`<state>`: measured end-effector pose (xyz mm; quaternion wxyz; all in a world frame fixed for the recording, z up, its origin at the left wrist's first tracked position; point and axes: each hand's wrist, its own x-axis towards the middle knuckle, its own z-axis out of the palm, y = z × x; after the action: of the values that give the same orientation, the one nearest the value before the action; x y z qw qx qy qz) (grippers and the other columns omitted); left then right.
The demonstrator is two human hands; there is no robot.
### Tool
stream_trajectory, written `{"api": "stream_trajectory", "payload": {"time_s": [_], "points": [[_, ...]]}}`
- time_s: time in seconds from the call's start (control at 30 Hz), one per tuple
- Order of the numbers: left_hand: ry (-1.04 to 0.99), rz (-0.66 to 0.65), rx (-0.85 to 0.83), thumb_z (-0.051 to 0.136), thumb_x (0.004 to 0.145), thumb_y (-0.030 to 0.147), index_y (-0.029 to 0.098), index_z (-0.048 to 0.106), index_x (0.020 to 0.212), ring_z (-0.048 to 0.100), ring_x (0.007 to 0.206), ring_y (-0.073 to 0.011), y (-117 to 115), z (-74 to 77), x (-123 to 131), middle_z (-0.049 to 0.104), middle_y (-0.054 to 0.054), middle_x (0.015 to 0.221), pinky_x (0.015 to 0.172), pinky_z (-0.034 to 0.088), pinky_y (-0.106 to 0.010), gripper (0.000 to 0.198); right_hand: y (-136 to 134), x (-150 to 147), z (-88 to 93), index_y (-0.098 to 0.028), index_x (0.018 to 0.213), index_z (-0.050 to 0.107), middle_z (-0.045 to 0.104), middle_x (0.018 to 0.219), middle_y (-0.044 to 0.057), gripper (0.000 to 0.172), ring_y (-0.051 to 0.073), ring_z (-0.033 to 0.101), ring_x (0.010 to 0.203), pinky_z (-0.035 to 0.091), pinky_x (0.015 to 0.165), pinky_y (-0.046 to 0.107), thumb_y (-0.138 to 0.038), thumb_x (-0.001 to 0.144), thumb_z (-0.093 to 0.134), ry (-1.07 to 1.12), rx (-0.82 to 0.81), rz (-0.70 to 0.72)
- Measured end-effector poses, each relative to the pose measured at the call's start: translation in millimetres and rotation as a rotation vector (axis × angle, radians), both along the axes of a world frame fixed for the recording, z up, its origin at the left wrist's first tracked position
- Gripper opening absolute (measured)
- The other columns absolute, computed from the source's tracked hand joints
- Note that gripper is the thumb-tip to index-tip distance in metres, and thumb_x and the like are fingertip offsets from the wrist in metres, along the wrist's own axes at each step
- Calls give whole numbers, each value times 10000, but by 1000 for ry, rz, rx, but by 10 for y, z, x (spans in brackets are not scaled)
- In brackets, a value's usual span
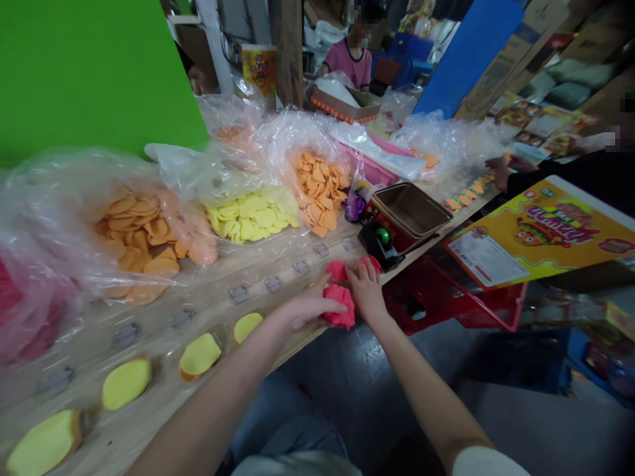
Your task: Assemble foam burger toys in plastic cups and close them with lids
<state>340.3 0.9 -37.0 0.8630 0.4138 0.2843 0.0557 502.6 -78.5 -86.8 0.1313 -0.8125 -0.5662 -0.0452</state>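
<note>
My left hand (310, 307) is closed around a bunch of bright pinkish-red, soft, ruffled pieces (341, 309) at the table's front edge. Close beside it, my right hand (366, 284) has its fingers closed on more of the same red pieces (337, 270); its fingertips are partly hidden. To the left, along the front of the table, lies a row of yellow slices (126, 383), some stacked on orange slices (191, 375). Behind them runs a line of small grey, clear-looking pieces (238, 293).
Plastic bags spill orange slices (141, 228) and yellow slices (253, 215) across the table. A tape dispenser (381, 241) and brown tin (411, 208) stand right of my hands, above a red crate (421, 297). A yellow printed box (550, 228) juts in; co-workers sit beyond.
</note>
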Motion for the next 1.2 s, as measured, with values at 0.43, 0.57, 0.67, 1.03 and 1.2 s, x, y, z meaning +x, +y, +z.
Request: {"api": "stream_trajectory", "payload": {"time_s": [0.43,0.57,0.67,1.03,1.2], "points": [[-145,237,-508,478,828,420,133,529,1134,607,980,-220,-246,52,-1029,644,-125,1038,831,480,-331,423,109,-887,691,-224,1154,527,543,1152,63,343,173,490,1077,394,923,342,-291,818,537,853,14,682],[-134,495,-436,537,815,257,163,522,1147,619,950,-192,-348,12,-1162,636,-91,1075,807,508,-328,346,39,-1024,681,-214,1138,529,527,1081,91,344,200,510,998,450,821,353,-354,824,517,759,187,372],[-107,570,-417,561,789,190,163,529,1133,633,904,-189,-403,35,-1231,641,-83,1057,803,517,-345,346,-22,-1173,667,-230,1143,532,523,1060,82,383,210,503,1000,435,859,376,-364,786,569,707,168,402],[-133,765,-406,525,779,136,204,566,1030,644,776,-146,-472,102,-1337,662,-21,947,677,540,-282,264,13,-1424,589,-225,1095,548,475,1256,88,350,201,451,1159,415,913,366,-446,842,450,1130,229,248],[-211,873,-350,508,805,225,175,591,991,621,845,-140,-438,47,-1210,656,-32,942,764,495,-253,210,63,-1517,644,-190,1080,563,627,1033,76,403,181,584,959,483,794,326,-476,874,368,1439,-37,298]]}}
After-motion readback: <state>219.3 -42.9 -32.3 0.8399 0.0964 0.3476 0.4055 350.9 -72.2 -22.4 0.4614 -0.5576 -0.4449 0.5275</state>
